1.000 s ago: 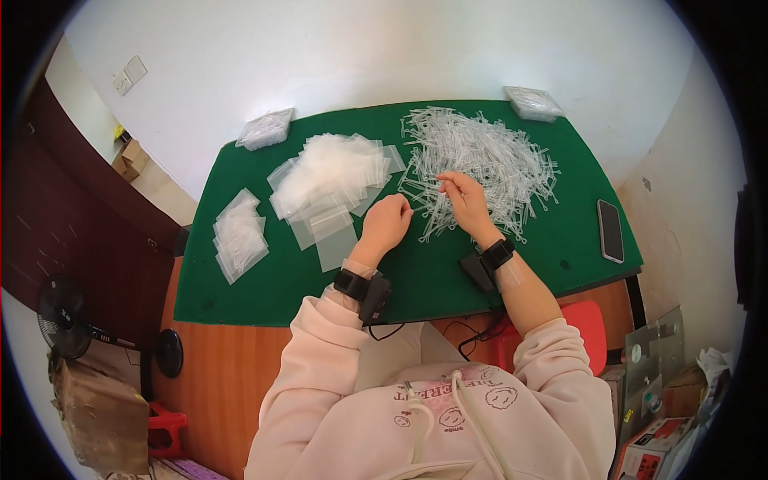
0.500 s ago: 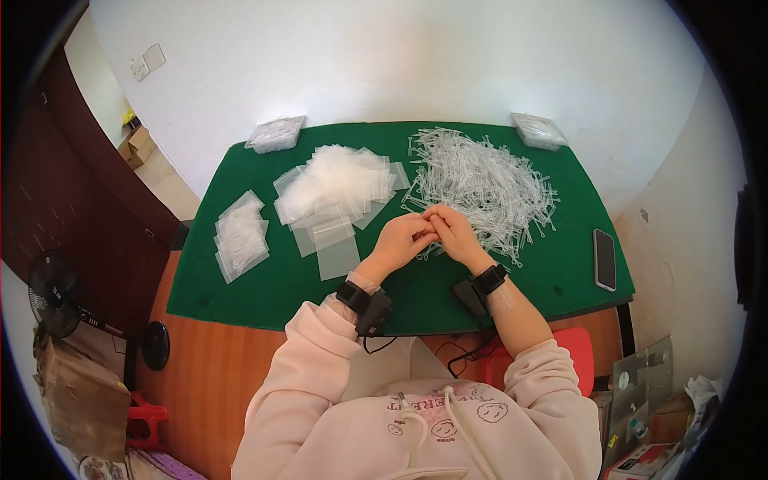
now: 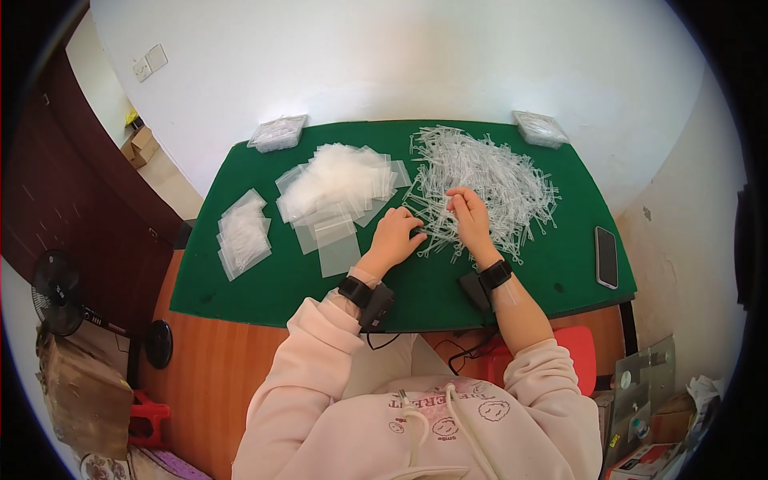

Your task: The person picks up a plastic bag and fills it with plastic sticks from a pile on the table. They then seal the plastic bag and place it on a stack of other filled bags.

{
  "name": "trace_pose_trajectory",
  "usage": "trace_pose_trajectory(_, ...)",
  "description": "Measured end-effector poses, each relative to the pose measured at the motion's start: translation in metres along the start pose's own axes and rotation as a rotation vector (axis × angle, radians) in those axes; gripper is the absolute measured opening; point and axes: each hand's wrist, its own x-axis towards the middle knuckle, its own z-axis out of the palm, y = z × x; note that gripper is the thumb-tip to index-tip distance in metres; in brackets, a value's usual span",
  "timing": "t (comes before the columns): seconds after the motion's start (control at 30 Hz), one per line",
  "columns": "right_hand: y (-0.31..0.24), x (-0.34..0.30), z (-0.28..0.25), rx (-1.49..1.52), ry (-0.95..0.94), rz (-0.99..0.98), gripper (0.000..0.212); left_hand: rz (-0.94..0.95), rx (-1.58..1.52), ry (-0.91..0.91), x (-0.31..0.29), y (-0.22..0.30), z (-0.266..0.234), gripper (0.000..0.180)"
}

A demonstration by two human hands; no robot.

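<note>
A large heap of thin clear plastic sticks with small looped ends (image 3: 496, 180) lies on the right of the green table. My right hand (image 3: 472, 222) is over its near left part, fingers bent together at the tips; anything held there is too small to make out. Beside the heap's near left edge, my left hand (image 3: 392, 238) has its fingers curled towards the thumb, and what lies between them is hidden. Left of that hand spreads a pile of clear flat plastic bags (image 3: 340, 188), with one loose bag (image 3: 339, 252) nearest me.
A smaller stack of filled clear bags (image 3: 244, 234) lies at the table's left. Clear boxes stand at the back left (image 3: 278, 134) and back right (image 3: 540, 130). A phone (image 3: 606, 257) rests near the right edge of the green tabletop (image 3: 264, 300).
My hands were together at the heap's near edge and have come apart. The right has moved up and right over the sticks; the left has shifted slightly left.
</note>
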Motion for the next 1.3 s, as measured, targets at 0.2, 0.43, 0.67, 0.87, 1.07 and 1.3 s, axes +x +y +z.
trace_pose_trajectory(0.2,-0.006,-0.002,0.0,0.065,0.068,0.036,0.018,-0.026,-0.074,-0.156,0.0,0.006,-0.001,0.009)
trace_pose_trajectory(0.43,0.0,0.0,-0.001,0.045,0.148,-0.041,0.019,-0.047,-0.142,0.045,0.006,0.003,-0.002,0.01)
trace_pose_trajectory(0.67,-0.002,-0.002,0.0,0.045,0.082,0.027,0.018,-0.432,-0.612,0.033,0.013,0.015,-0.01,0.015)
trace_pose_trajectory(0.87,-0.002,-0.011,0.016,0.271,-0.082,0.26,0.017,-0.244,-0.557,-0.047,0.006,0.016,0.004,0.019)
trace_pose_trajectory(1.07,0.006,-0.011,0.018,0.243,-0.067,0.145,0.014,-0.206,-0.39,-0.156,0.004,0.028,0.0,0.019)
trace_pose_trajectory(1.3,-0.004,-0.002,0.005,0.475,0.109,0.237,0.014,-0.058,-0.084,-0.061,-0.002,0.028,-0.002,0.022)
